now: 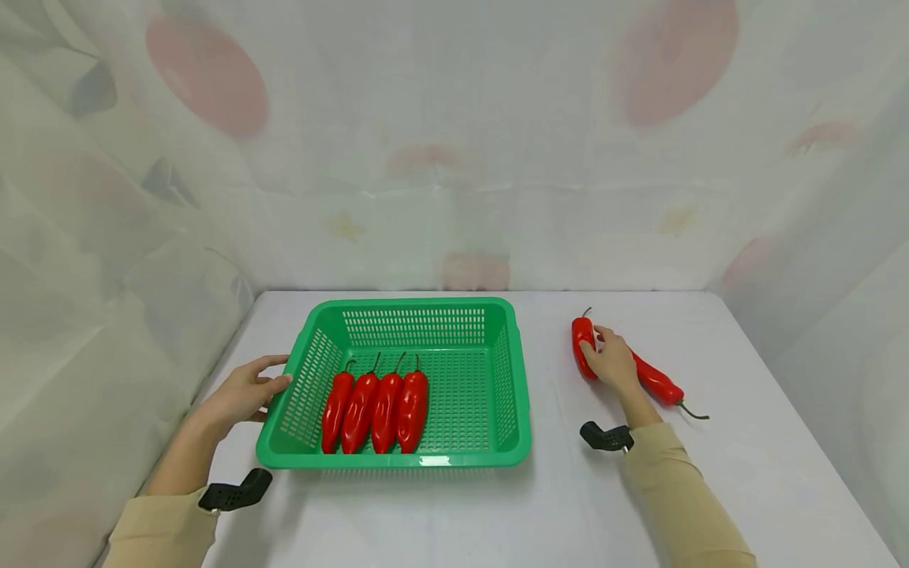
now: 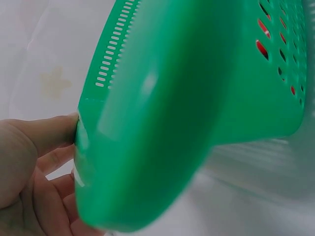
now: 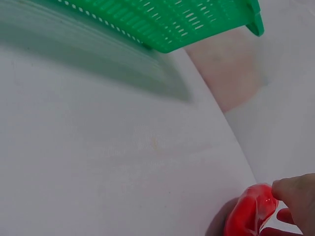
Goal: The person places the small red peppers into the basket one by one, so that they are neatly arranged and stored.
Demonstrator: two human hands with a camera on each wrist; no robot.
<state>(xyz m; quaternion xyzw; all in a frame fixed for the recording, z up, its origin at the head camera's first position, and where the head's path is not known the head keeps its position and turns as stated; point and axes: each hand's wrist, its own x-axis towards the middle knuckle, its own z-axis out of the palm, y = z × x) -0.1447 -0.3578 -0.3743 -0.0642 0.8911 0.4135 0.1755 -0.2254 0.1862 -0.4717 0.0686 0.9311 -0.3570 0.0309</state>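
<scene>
A green plastic basket (image 1: 454, 460) holds several red chili peppers (image 1: 386, 410), lying side by side in its left half with stems toward the back. At the basket's left rim is my left hand (image 1: 245, 390), its fingertips touching the outside; the left wrist view shows the thumb against the green rim (image 2: 147, 147) and some fingertips hidden behind it. To the right of the basket, my right hand (image 1: 614, 363) pinches another red chili pepper (image 1: 582, 347) between thumb and fingers. In the right wrist view this pepper (image 3: 248, 211) is partly cut off by the frame.
One more red chili pepper (image 1: 660, 385) lies on the white table (image 1: 561, 505) just right of my right hand, its stem pointing toward the front right. Pale patterned curtains (image 1: 454, 158) hang behind the table and along both sides.
</scene>
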